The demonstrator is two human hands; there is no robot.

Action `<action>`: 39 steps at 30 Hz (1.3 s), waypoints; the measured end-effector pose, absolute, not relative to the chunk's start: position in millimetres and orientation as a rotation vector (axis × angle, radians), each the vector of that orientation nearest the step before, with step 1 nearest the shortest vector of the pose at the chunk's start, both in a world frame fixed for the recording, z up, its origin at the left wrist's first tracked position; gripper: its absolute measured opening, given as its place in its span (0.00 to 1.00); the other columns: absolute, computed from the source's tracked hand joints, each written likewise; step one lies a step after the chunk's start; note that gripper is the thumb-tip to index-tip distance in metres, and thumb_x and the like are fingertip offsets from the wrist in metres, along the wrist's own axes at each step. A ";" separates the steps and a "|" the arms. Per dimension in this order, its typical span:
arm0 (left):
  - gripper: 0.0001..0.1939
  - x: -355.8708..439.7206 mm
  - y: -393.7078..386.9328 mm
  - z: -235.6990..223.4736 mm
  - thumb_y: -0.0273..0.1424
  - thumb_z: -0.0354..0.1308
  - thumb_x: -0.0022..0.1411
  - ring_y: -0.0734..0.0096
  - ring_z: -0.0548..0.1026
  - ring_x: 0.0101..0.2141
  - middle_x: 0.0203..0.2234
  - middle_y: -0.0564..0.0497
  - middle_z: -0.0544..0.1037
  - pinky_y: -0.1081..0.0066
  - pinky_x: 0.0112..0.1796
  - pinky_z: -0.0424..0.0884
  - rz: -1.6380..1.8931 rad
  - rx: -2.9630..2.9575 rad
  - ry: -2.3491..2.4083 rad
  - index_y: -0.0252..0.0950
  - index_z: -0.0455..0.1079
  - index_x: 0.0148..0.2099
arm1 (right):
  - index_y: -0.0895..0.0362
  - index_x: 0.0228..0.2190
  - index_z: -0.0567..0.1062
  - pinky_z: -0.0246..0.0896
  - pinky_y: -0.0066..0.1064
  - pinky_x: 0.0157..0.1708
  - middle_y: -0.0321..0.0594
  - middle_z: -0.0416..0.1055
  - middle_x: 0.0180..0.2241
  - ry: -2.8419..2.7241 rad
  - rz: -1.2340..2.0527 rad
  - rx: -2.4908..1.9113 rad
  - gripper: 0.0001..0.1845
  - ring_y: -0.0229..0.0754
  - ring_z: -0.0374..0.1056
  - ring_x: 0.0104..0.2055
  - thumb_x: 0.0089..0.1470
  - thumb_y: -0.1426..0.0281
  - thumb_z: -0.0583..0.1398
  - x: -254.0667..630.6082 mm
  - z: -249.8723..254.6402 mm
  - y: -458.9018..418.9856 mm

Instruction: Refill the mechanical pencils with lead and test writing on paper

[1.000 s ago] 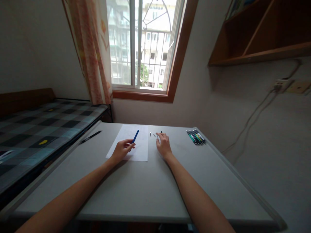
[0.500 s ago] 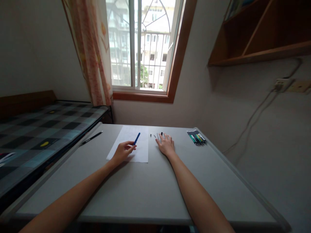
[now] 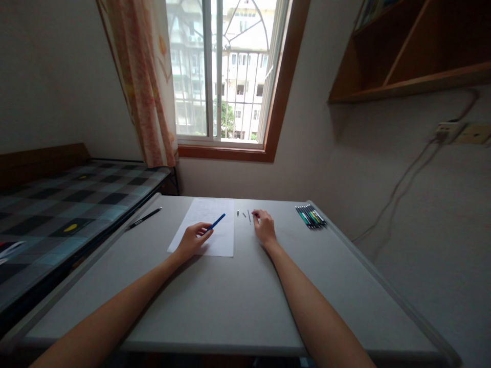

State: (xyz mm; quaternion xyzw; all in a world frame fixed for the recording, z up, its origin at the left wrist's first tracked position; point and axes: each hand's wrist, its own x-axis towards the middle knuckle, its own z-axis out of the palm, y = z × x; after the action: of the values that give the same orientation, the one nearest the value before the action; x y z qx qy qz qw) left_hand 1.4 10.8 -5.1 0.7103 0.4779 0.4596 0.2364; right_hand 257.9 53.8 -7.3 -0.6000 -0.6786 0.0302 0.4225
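Observation:
My left hand (image 3: 195, 238) is closed around a slim blue pen barrel (image 3: 217, 223), which slants up to the right over a sheet of white paper (image 3: 224, 243). My right hand (image 3: 264, 226) rests just right of the paper with thumb and forefinger pinched on a small black pen part, mostly hidden by the fingers. Between the paper and this hand lie a thin dark refill (image 3: 249, 216), a little spring (image 3: 244, 215) and a tiny silver-and-dark piece (image 3: 238, 213).
Several pens (image 3: 310, 216) lie in a row at the table's right edge. A single black pen (image 3: 146, 217) lies by the left edge. The grey-white table (image 3: 215, 301) stands below a window, with a checked bed (image 3: 103, 186) on the left and a shelf (image 3: 406, 84) up right.
My right hand has gone from spread fingers to a pinch, taking hold of the small black part. The blue barrel has tilted lower toward the right in my left hand.

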 end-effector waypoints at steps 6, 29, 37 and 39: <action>0.14 0.3 10.4 -4.9 0.39 0.55 0.54 0.68 0.74 0.30 0.30 0.49 0.77 0.68 0.33 0.70 1.248 2.010 1.350 0.36 0.73 0.39 | 0.57 0.39 0.68 0.62 0.31 0.32 0.41 0.71 0.32 -1.566 0.470 -1.146 0.13 0.39 0.67 0.32 0.49 0.69 0.55 244.6 -5.7 50.4; 0.10 -0.8 8.2 -2.2 0.32 0.54 0.54 0.68 0.72 0.32 0.31 0.50 0.75 0.69 0.36 0.67 1.216 2.161 1.321 0.39 0.73 0.38 | 0.56 0.35 0.72 0.62 0.30 0.32 0.39 0.71 0.32 -1.715 0.628 -0.952 0.09 0.38 0.66 0.33 0.49 0.71 0.56 209.9 12.0 23.9; 0.10 1.5 4.9 1.1 0.32 0.54 0.55 0.68 0.72 0.32 0.30 0.50 0.74 0.70 0.36 0.67 1.204 2.173 1.278 0.39 0.73 0.39 | 0.55 0.35 0.73 0.62 0.30 0.32 0.38 0.72 0.32 -1.763 0.645 -0.937 0.10 0.37 0.67 0.32 0.48 0.69 0.58 209.6 8.5 24.8; 0.10 2.7 3.0 2.6 0.32 0.54 0.55 0.69 0.71 0.31 0.30 0.50 0.74 0.70 0.35 0.67 1.193 2.200 1.230 0.39 0.74 0.39 | 0.56 0.33 0.74 0.62 0.31 0.32 0.38 0.73 0.31 -1.805 0.650 -0.942 0.09 0.37 0.67 0.32 0.48 0.68 0.58 207.6 6.4 23.9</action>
State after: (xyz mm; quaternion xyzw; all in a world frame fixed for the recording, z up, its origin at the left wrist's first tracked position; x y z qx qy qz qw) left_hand 2.7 3.0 2.6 0.7767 0.4342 0.4211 0.1759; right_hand 207.6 23.9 6.4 -0.3864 -0.7402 0.2667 0.4813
